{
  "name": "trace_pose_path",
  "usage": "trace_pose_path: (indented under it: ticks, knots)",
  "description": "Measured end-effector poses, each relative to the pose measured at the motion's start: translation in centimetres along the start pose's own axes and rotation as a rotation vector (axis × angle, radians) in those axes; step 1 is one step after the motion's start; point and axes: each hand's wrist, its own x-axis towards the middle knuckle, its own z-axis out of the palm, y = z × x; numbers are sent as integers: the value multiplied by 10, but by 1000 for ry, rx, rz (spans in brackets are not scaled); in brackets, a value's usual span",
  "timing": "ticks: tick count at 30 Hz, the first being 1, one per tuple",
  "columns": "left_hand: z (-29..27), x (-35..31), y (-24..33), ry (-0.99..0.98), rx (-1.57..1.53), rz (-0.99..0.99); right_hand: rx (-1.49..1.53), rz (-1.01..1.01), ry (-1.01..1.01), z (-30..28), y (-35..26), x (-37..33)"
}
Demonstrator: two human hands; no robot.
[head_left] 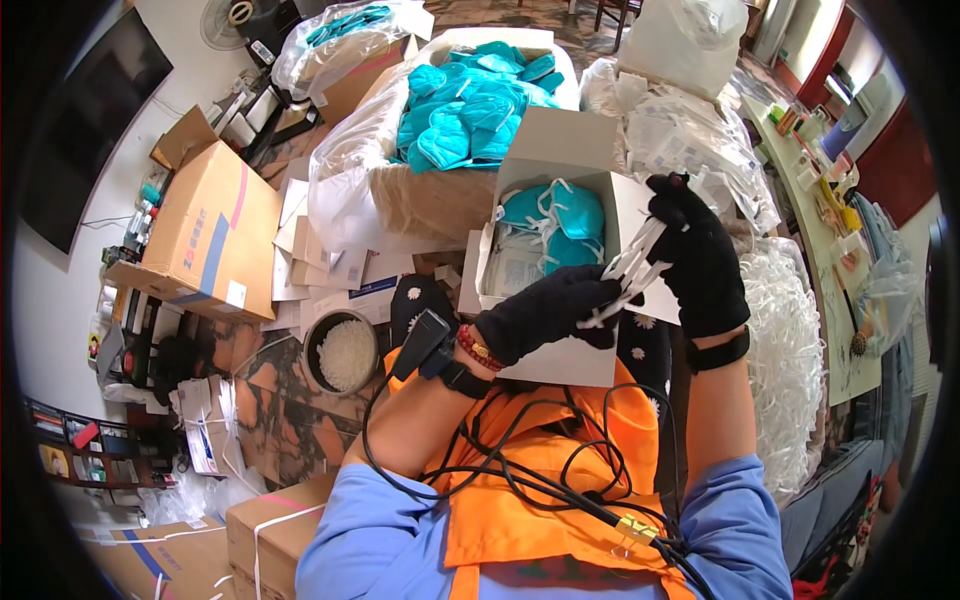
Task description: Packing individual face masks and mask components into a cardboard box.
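Left hand (550,312) and right hand (700,265), both gloved, pinch white straps (634,266) over the right edge of an open white box (487,272) holding teal masks (576,212). A plastic-lined carton (430,200) leaves little room behind.

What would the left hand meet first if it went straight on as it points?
The white straps first, then perhaps the right hand beyond them, though depth there is unclear.

white box (570,366) open above, upright lid (556,138) blocking beyond
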Motion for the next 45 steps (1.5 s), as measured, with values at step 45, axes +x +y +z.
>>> trace_pose_path:
  ticks: [45]
  knots:
    - [-15, 9, -32, 169, 351, 253, -702, 16, -9, 16, 7, -2]
